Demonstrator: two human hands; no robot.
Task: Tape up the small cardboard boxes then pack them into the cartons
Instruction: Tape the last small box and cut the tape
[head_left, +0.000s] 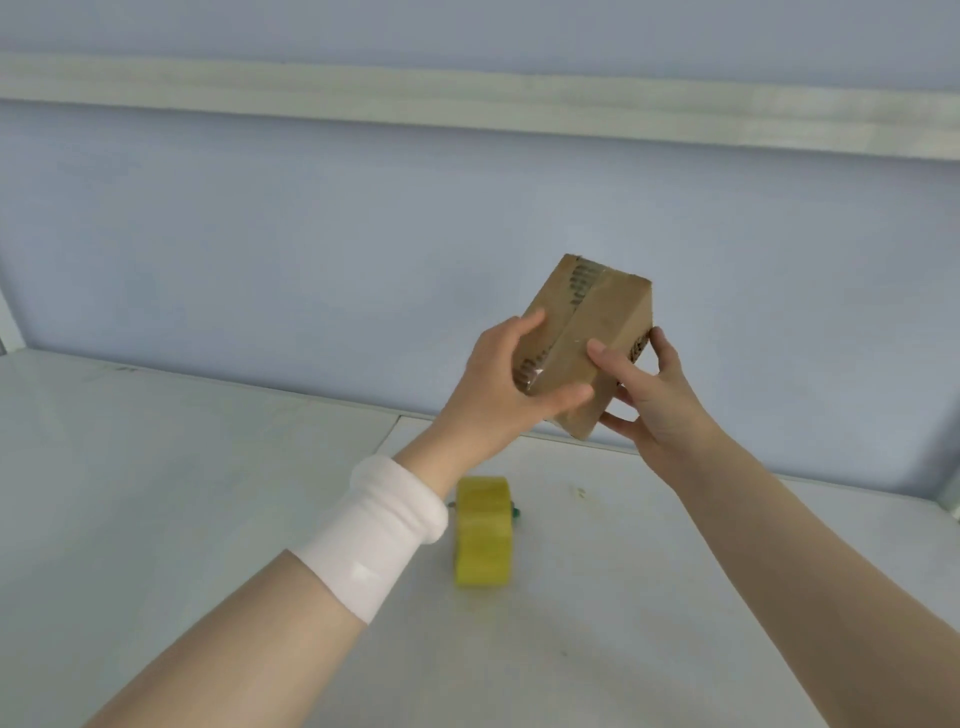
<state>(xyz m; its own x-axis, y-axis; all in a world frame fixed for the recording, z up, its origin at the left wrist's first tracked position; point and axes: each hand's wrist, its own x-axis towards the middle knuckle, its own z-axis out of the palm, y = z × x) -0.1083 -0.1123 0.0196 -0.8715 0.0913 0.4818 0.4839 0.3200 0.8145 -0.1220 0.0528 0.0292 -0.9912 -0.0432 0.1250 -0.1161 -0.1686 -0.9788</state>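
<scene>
Head view: a blue wall (311, 234) with a pale rail (467, 104) across it closes off the far side. A white table (156, 493) runs up to that wall, with bare surface to the left and right of the arms. The small box (597, 322) is held in the air over the table's far edge, tilted, with clear tape along its seam. A yellow tape roll (482, 530) stands on the table beneath the left forearm. The left hand (498, 384), above a white wristband (384, 530), grips the box's left side with fingers and thumb curled round it. The right hand (660, 400) pinches the right side, thumb on the front face and fingers behind.
</scene>
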